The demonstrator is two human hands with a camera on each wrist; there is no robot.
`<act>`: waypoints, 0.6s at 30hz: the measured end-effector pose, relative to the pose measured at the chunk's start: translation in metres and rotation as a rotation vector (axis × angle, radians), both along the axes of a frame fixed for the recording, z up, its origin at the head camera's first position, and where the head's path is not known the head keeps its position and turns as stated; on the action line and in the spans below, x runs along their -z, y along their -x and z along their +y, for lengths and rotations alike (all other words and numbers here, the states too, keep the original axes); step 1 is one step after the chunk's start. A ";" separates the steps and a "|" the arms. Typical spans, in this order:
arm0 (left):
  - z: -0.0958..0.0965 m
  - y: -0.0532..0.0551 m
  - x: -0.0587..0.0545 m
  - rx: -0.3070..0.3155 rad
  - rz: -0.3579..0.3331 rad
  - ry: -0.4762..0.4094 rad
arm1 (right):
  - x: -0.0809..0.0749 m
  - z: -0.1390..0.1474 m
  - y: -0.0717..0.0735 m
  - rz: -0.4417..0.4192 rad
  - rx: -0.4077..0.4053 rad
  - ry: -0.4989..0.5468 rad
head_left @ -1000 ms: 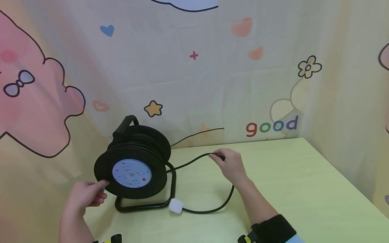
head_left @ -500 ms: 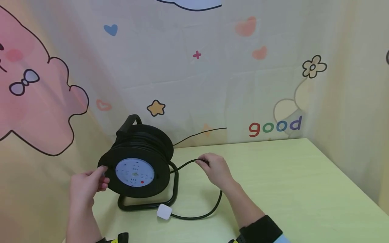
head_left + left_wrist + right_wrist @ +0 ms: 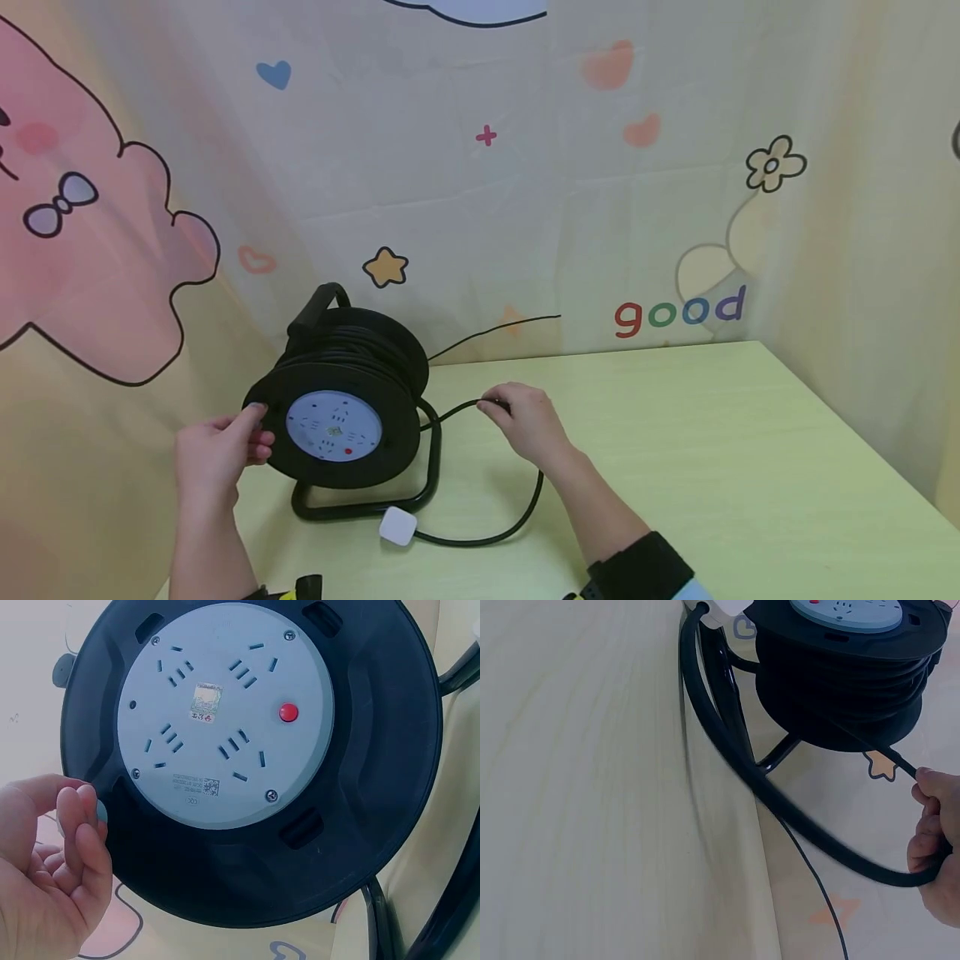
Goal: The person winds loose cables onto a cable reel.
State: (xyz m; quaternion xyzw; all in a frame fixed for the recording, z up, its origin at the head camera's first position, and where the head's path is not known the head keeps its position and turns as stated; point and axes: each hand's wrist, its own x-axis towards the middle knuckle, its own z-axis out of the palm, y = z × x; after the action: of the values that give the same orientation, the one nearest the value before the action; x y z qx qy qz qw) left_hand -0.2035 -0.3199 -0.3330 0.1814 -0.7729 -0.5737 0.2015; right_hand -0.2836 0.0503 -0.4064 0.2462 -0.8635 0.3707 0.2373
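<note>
A black cable reel [image 3: 337,477] stands on the table, its round pale-blue socket panel [image 3: 333,417] with a red button [image 3: 288,712] facing forward. At the left of its flange, my left hand [image 3: 213,458] pinches a small blue-grey knob [image 3: 102,811], mostly hidden by the fingers. Black cable [image 3: 802,825] is wound around the drum. To the right of the reel, my right hand [image 3: 528,425] grips the cable's loose length above the table. From that hand the cable loops down and back left to a white plug [image 3: 397,526] in front of the reel.
The reel's tubular black stand [image 3: 360,510] rests on the pale yellow-green table [image 3: 712,467]. A printed curtain [image 3: 480,208] with hearts, a star and the word "good" hangs behind the table's back edge.
My left hand has moved up with the knob as the reel turned clockwise. My right hand has come left towards the reel with the cable, and the plug has shifted left.
</note>
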 end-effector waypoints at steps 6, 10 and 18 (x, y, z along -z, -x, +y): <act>0.001 0.000 0.000 -0.004 -0.001 -0.004 | -0.005 0.014 -0.002 -0.013 -0.037 -0.033; 0.002 0.000 -0.001 -0.002 0.003 -0.017 | -0.007 0.032 0.000 -0.004 -0.020 -0.059; 0.001 0.000 -0.001 0.002 0.013 -0.023 | -0.013 0.072 0.003 0.012 0.074 -0.095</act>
State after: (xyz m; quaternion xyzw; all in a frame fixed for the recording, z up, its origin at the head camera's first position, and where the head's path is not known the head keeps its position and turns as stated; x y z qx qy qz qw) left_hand -0.2030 -0.3190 -0.3317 0.1792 -0.7650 -0.5841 0.2037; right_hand -0.2869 0.1228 -0.3938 0.2272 -0.8872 0.3190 0.2439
